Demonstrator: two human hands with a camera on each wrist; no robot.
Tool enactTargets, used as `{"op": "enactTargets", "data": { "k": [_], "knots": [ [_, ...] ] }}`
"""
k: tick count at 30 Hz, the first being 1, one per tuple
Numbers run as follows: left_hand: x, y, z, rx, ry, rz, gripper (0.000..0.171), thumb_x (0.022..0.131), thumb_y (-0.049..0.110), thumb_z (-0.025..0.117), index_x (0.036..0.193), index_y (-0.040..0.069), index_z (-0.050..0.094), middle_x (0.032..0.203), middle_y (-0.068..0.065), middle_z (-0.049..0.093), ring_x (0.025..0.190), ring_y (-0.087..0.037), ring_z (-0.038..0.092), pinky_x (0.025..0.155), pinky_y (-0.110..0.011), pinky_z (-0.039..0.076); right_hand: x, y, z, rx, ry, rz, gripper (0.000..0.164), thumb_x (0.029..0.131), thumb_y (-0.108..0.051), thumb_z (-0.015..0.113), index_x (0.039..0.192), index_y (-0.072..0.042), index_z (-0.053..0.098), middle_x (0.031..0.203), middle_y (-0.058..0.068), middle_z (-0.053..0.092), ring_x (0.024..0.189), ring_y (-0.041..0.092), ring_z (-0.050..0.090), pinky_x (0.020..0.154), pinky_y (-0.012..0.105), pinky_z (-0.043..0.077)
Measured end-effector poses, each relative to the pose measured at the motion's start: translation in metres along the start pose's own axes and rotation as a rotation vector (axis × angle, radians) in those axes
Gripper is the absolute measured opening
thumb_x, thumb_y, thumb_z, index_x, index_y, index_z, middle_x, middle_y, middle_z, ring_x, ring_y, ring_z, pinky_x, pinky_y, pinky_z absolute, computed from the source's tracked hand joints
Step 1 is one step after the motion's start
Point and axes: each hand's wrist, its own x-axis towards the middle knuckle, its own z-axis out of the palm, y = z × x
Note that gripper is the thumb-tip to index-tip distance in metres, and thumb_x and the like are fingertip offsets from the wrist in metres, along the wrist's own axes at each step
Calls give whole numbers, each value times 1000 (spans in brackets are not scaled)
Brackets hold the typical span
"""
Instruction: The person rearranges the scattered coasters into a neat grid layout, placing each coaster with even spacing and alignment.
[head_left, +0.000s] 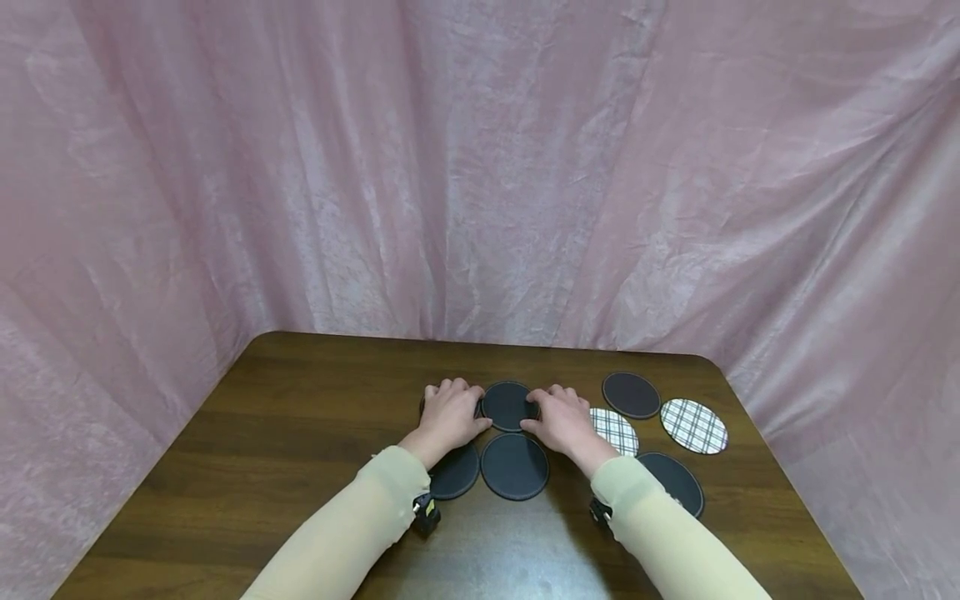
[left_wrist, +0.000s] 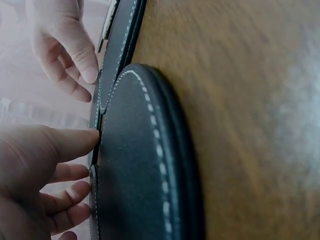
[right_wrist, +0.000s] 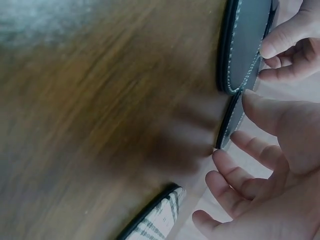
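Note:
Two dark round coasters with pale edge stitching lie side by side in front, a left one (head_left: 453, 473) and a right one (head_left: 514, 467). Behind the right one is a back coaster (head_left: 508, 406). At its left edge is my left hand (head_left: 447, 419), thumb and fingertips touching the rim; this hand mostly hides another dark coaster to the left. My right hand (head_left: 562, 422) is at the opposite edge, with thumb and index finger against it. In the right wrist view, the right hand's fingers (right_wrist: 240, 172) are spread and loosely bent. The left thumb (left_wrist: 75, 143) is nearly straight.
To the right lie a brown coaster (head_left: 631, 395), two plaid coasters, one outer (head_left: 693, 426) and one nearer (head_left: 615, 431) beside the right hand, and a dark coaster (head_left: 675, 483) partly under the right sleeve. Pink curtain (head_left: 480, 175) hangs behind the wooden table (head_left: 300, 433).

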Motion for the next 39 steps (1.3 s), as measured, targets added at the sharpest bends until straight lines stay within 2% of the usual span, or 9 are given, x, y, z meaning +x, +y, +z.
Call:
{"op": "enactTargets", "data": {
  "k": [4,10,18,23,29,39],
  "knots": [
    [-5,5,-4,20,-3,-6,50,100,47,83,138,15,75,127,-11,68,118,-34,58,99,-57,40,-13,7,-4,-3,37,-27,49,101,-36,84,140,-9,73,132,18,67,123,43,57,107,68,42],
    [-13,18,-17,-21,55,39,49,101,45,83,139,16,75,131,-11,68,121,-36,59,101,-59,41,-34,19,-18,-3,71,-13,56,98,-35,86,142,-5,70,136,20,67,127,45,57,109,68,42],
    [-18,35,-18,-57,67,70,53,102,47,80,146,17,71,153,-13,61,144,-38,52,113,-65,36,-59,34,-29,-36,86,-46,67,97,-36,87,148,1,65,142,24,65,137,47,56,116,70,36],
    [-24,47,-18,-112,51,117,57,104,48,78,150,18,67,159,-13,57,152,-37,46,120,-71,29,-74,48,-36,-73,108,-8,73,98,-38,86,151,4,61,148,26,62,144,48,51,120,71,32],
    [-28,59,-19,-163,41,141,57,104,45,79,151,15,67,161,-14,56,155,-39,44,120,-75,28,-86,61,-41,-84,137,14,78,97,-39,86,153,7,57,151,27,59,145,49,51,119,72,32],
    [-37,84,-15,-165,48,165,58,103,49,78,150,16,68,160,-13,57,154,-38,45,120,-74,30,-94,71,-44,-120,91,99,83,100,-46,81,155,9,53,149,32,59,142,52,53,118,72,33]
  ]
}}
